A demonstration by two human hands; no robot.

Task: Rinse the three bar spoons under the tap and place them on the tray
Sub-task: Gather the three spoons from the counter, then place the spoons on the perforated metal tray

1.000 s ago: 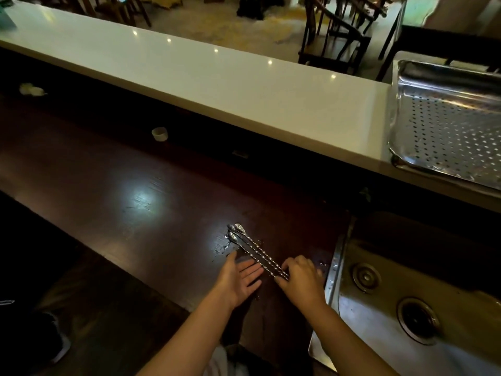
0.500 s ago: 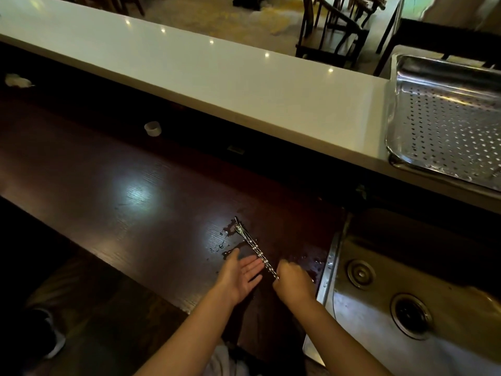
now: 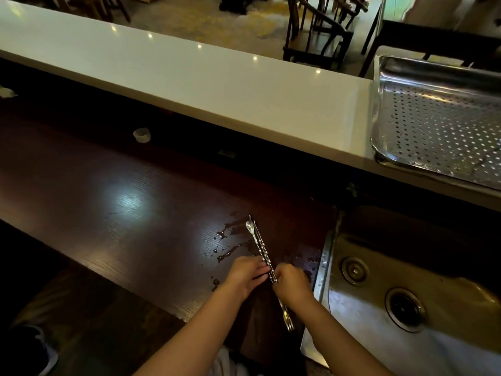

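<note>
A bundle of twisted metal bar spoons (image 3: 259,244) rises off the dark wooden counter (image 3: 130,202), bowls pointing away from me, fork ends poking out below my right wrist. My right hand (image 3: 291,280) is closed around the handles near their middle. Pressed against the bundle from the left, my left hand (image 3: 248,270) has its fingers curled around the stems. The perforated steel tray (image 3: 379,109) stands on the white bar top at the far right. To the right of my hands lies the steel sink (image 3: 360,316). No tap is in view.
Water drops and streaks (image 3: 230,240) mark the counter where the spoons lay. A small white cup (image 3: 141,134) sits at the back of the counter. The raised white bar top (image 3: 189,77) runs across the view, with dark chairs (image 3: 317,31) beyond it.
The spoons have been gathered from a flat spread into one tight bundle and lifted off the counter. My left hand went from flat and open to curled against the stems.
</note>
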